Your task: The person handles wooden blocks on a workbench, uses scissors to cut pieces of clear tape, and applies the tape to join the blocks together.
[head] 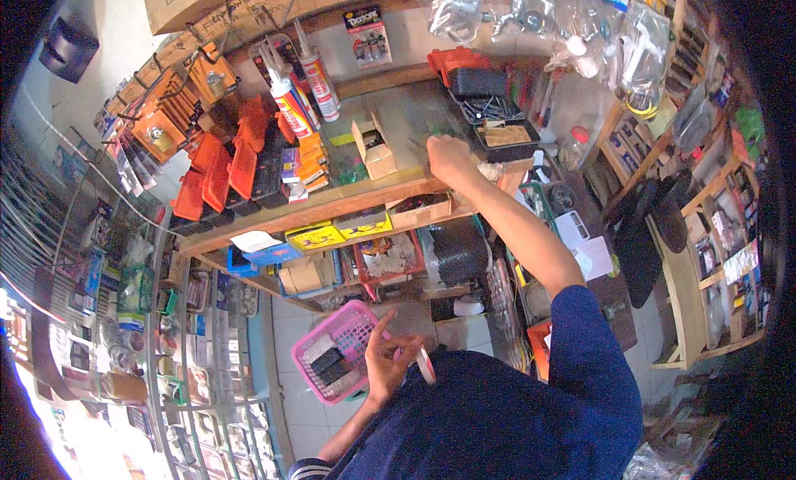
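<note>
My right hand (450, 161) is curled into a fist over the front of the wooden shelf (415, 176), and nothing shows in it. To its left on that shelf stands a small open cardboard box (376, 156) with dark things inside. Low in front of my body, my left hand (390, 360) has its index finger stretched out. Its other fingers curl at a narrow white and reddish ring, seemingly a roll of tape (426, 364). Beside that hand is a pink plastic basket (306, 371) holding a black block-like item (328, 365) and something pale.
Sealant cartridges (320, 85), orange-lidded bins (214, 175) and a black bin of screws or nails (494, 109) line the shelf. Bagged fittings (522, 13) hang above right. Below sit yellow boxes (316, 235) and a red basket (357, 265). A glass display case (205, 355) stands left.
</note>
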`<act>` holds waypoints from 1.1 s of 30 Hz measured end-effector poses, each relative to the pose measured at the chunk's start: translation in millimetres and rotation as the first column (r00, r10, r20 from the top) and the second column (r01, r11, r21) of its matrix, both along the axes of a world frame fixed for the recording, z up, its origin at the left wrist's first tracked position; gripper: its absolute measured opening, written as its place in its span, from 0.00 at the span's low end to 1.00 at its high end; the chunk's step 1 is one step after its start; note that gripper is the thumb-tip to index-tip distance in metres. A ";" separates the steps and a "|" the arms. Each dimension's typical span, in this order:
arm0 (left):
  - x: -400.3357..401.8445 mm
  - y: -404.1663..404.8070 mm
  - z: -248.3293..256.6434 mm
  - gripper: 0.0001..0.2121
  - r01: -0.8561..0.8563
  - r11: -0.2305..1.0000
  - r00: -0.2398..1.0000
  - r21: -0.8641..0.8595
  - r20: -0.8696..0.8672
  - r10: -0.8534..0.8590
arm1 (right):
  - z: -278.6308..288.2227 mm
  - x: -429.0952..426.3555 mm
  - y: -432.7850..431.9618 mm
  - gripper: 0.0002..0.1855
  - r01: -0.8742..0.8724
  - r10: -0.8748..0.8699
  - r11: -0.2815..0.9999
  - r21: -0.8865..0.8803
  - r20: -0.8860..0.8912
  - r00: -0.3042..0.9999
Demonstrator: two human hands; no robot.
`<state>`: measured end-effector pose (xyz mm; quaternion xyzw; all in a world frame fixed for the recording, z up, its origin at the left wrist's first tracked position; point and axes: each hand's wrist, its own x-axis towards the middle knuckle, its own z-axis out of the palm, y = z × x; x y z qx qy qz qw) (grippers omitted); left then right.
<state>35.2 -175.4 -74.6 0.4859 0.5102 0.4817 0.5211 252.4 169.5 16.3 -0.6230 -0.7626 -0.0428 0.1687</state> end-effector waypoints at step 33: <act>-34.1 177.4 65.7 0.44 0.296 0.455 0.699 0.840 -0.515 0.495 | -4.7 -41.9 -173.1 0.13 -0.253 0.385 0.918 0.305 -0.532 0.754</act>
